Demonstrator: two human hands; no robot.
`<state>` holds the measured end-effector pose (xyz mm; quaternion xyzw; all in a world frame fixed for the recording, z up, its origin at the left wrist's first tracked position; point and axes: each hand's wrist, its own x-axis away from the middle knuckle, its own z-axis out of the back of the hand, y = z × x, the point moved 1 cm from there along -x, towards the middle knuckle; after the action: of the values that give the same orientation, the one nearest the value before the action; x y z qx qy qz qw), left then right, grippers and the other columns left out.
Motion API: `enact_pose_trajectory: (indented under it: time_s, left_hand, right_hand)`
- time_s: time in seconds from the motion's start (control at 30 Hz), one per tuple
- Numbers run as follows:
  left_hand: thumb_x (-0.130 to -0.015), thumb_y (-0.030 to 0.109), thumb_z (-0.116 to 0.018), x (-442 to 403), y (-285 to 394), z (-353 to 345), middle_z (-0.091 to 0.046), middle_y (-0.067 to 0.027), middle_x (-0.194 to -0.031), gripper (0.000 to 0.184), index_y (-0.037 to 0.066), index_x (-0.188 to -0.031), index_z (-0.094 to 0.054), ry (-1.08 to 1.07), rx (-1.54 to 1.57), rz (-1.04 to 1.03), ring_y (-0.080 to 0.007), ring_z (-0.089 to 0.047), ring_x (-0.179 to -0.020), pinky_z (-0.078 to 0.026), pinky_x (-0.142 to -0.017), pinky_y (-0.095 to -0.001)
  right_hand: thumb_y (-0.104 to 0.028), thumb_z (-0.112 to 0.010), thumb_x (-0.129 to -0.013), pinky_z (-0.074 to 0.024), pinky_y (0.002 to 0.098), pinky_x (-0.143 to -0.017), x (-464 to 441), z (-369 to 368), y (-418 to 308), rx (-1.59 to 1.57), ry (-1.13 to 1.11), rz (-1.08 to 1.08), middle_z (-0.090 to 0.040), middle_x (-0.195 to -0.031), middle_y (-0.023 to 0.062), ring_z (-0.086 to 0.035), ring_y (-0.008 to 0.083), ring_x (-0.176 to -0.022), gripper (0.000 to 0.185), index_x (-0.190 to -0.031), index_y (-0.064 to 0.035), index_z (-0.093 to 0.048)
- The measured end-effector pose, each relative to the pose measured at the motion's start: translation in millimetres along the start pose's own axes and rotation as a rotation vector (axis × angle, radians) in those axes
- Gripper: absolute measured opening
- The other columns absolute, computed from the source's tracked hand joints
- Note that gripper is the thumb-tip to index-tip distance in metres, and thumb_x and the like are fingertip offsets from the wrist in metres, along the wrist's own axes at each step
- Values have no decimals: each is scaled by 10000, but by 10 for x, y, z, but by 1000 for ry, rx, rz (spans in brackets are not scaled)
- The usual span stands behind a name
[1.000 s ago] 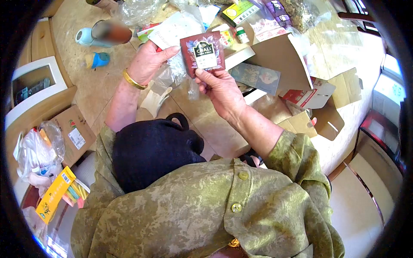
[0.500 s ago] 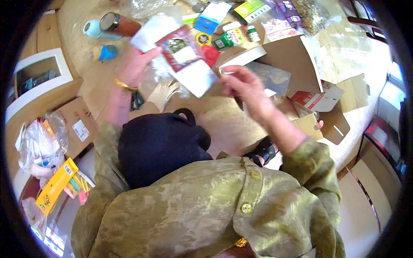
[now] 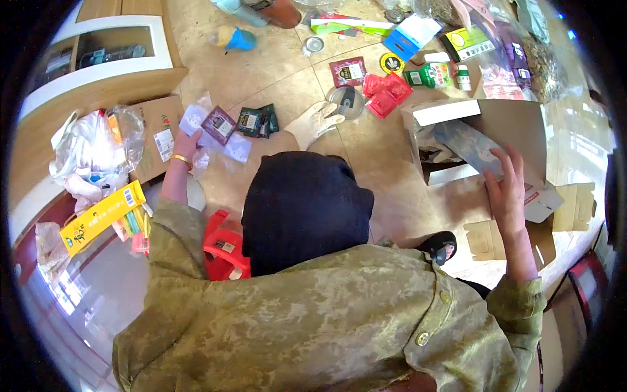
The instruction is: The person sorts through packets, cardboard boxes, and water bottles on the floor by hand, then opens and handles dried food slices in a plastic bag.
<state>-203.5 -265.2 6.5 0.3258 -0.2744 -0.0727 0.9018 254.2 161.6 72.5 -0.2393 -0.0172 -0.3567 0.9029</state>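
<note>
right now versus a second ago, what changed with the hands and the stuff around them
The left hand moved left with the white papers, a purplish sachet on them, apparently the one the right hand was pinching. The right hand let go and went right to the open box; contact is unclear. The view shifted too. The white glove stayed on the floor, the yellow packet at the left.
</note>
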Motion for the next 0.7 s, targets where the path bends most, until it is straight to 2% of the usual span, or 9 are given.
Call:
enact_pose_trajectory:
  time_s: [0.1,0.17,0.2,0.27,0.4,0.47,0.53,0.6,0.7]
  left_hand:
    - [-739,116,-527,-53,-283,44,-535,-59,-973,362,28,-1074,-422,-19,-162,151,-189,-543,-788,-451,-634,-314]
    - [-726,152,-536,-206,-420,200,-532,-101,-993,403,12,-1083,-412,44,-637,155,-238,-547,-790,-450,-664,-341]
    - [-701,193,-548,-575,-1123,494,-566,-144,-887,403,-26,-1031,-475,156,-531,-90,-220,-550,-789,-455,-656,-340]
    - [-722,186,-544,-505,-663,405,-555,-160,-933,402,-17,-1058,-460,183,-583,-89,-230,-547,-822,-441,-699,-342]
    - [-785,96,-505,-174,854,59,-536,-116,-1016,330,-24,-1086,-442,294,-274,-164,-197,-521,-895,-407,-776,-303]
    - [-762,161,-550,-374,964,34,-536,-101,-1033,361,-23,-1062,-468,273,-192,-468,-190,-521,-893,-412,-751,-307]
    - [-775,128,-533,-272,1314,-192,-516,-99,-1048,359,-16,-1090,-442,184,-36,-434,-172,-501,-917,-404,-769,-287]
    - [-787,95,-516,-137,1597,-466,-496,-97,-1062,361,-10,-1118,-415,96,121,-393,-154,-482,-940,-396,-787,-268]
    - [-784,94,-524,-11,1811,-826,-501,-66,-1045,364,8,-1120,-416,-10,289,-331,-130,-488,-889,-401,-737,-244]
  right_hand:
    - [-29,-537,-718,-364,349,-849,-40,23,19,-102,6,80,-396,-1123,160,-427,310,-1023,323,-1034,-42,-466]
    - [-41,-531,-734,-378,328,-829,-56,-39,107,-282,-28,-47,-421,-1102,146,-458,272,-987,315,-1041,-37,-463]
    - [-53,-526,-750,-393,306,-809,-35,-20,167,-463,-58,-165,-447,-1080,131,-489,234,-952,307,-1049,-31,-459]
    - [-74,-507,-779,-406,265,-792,-65,47,59,-693,-123,-375,-488,-1025,95,-510,162,-905,298,-1068,-28,-447]
    - [-54,-435,-813,-381,260,-838,-281,-48,-194,-1150,-236,-175,-478,-1043,75,-490,159,-953,287,-1097,-18,-414]
    - [-45,-419,-818,-386,256,-838,-381,-98,-303,-1141,-261,-66,-483,-1028,54,-490,149,-950,265,-1081,-18,-429]
    - [-39,-448,-786,-386,263,-842,-450,-205,-174,-1008,-306,-41,-489,-1046,65,-495,172,-963,290,-1076,-38,-450]
    - [-45,-480,-740,-388,291,-841,-473,-315,5,-183,-336,19,-488,-1057,89,-494,228,-964,324,-1063,-69,-477]
    - [-127,-529,-708,-381,342,-837,-397,-571,167,54,-478,55,-491,-1033,116,-489,276,-941,340,-1043,-83,-494]
